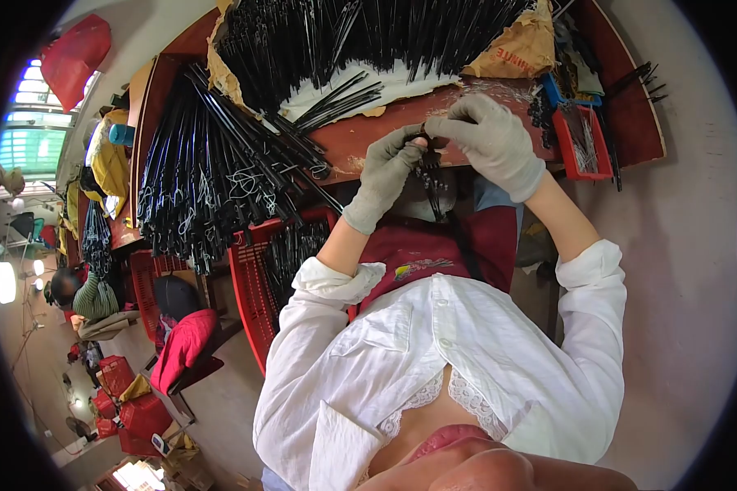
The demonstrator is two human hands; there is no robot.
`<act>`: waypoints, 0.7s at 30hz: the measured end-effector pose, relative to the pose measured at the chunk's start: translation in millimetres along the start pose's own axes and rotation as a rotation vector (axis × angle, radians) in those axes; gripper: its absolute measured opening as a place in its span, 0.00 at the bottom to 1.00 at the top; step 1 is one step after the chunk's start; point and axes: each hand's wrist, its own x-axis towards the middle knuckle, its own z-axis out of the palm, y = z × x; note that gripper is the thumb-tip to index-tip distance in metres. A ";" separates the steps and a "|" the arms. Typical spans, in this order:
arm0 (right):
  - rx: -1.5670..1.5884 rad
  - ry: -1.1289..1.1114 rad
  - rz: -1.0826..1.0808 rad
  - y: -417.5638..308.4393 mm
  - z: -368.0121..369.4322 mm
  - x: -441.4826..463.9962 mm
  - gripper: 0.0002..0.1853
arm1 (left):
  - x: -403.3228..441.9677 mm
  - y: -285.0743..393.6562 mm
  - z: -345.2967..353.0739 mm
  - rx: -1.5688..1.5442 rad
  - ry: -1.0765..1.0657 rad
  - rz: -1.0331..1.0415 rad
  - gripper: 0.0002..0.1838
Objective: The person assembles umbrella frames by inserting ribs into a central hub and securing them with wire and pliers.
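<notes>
Tabletop [346, 154], black piece [431, 178] lengthwise toward apron [436, 255]

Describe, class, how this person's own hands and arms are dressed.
The left hand and right hand wear close-fitting, pale grey-beige fabric gloves that end at the wrist. The left thumb tip looks uncovered. The white shirt sleeves are rolled into thick, creased cuffs, leaving part of each forearm bare. No markings can be made out.

Red cloth [74, 61] hangs near bright window [37, 147]. Person [97, 296] in green-striped top sits well back at left. Bright pink-red fabric [184, 350] lies beyond red plastic crate near wall-side glowing white lamp [3, 282].
</notes>
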 end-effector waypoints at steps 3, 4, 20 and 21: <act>0.207 0.040 0.181 -10.5 13.7 -7.3 0.19 | -1.1 -7.6 -5.8 0.022 -0.009 0.071 0.17; 0.442 0.048 0.356 -12.0 17.4 -9.3 0.19 | -2.2 -7.8 -4.7 0.011 -0.018 0.055 0.17; 0.284 -0.039 0.231 -9.2 5.7 -4.2 0.21 | -0.7 -6.1 -8.4 0.051 -0.086 0.054 0.20; 0.263 -0.048 0.236 -7.8 5.1 -4.9 0.21 | -1.1 -5.6 -7.5 0.051 -0.088 0.053 0.20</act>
